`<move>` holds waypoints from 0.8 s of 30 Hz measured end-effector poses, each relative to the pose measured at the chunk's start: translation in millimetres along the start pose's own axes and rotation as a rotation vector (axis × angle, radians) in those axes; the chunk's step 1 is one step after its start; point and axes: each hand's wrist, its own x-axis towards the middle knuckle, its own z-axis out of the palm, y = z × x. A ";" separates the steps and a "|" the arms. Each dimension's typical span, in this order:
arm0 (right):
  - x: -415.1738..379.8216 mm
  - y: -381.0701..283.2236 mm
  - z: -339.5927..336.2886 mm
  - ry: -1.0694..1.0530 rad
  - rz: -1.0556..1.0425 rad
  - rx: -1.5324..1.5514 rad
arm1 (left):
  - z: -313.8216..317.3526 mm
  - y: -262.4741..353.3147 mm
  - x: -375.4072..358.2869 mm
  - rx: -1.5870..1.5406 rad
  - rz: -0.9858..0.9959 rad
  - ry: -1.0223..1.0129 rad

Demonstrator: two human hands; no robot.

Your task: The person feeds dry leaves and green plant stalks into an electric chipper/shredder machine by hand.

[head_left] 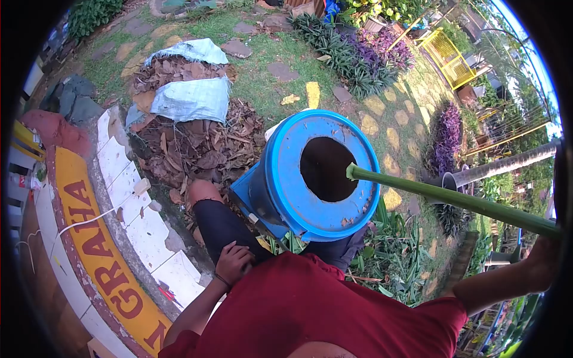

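A blue plastic drum (271, 191) stands between my knees, its blue lid (292, 134) cut with a large round hole that is dark inside. From the right, a long green plant stalk (441, 194) slants in, its cut, flared end over the rim of the hole. My right hand (543, 262) grips the stalk near its far end, at the dark edge of the view, so its fingers are partly hidden. My left hand (234, 261) lies on my left thigh with bent, relaxed fingers and holds nothing.
Dry brown leaves (206, 146) and a pale woven sack (192, 98) lie left of the drum. A white-tiled ledge (146, 238) and a yellow lettered sign (98, 238) run along the left. Cut greenery (391, 262) is right of the drum. A yellow metal rack (447, 56) stands farther off.
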 end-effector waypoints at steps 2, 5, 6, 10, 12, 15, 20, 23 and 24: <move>23.5 -4.8 -28.5 -0.188 -0.049 -0.034 | 1.0 -0.5 -1.6 0.002 0.003 0.009; 30.2 -9.8 -48.3 -0.652 -0.142 -0.076 | 0.9 -0.7 -3.1 0.004 0.008 0.018; 28.1 -11.4 -46.8 -0.621 -0.145 -0.076 | 0.9 -0.6 -3.7 0.004 0.009 0.016; -9.6 -19.2 10.8 0.277 0.006 0.129 | -0.6 0.0 -4.2 -0.004 0.006 0.027; -2.8 -20.6 -3.7 0.171 0.065 0.354 | 0.4 -0.4 -5.1 -0.017 0.010 0.035; 30.6 -23.5 -46.7 -0.838 0.120 0.102 | 0.4 -0.4 -4.7 -0.019 0.012 0.035; 30.3 -27.0 -55.5 -1.025 -0.282 -0.303 | -2.4 1.2 -2.7 -0.024 0.013 0.030; 34.4 -36.4 -45.9 -1.101 0.245 0.262 | -3.8 2.8 -0.8 -0.021 0.019 0.026; 42.5 -40.5 -50.3 -1.193 0.281 0.243 | -4.4 3.2 0.1 -0.023 0.020 0.026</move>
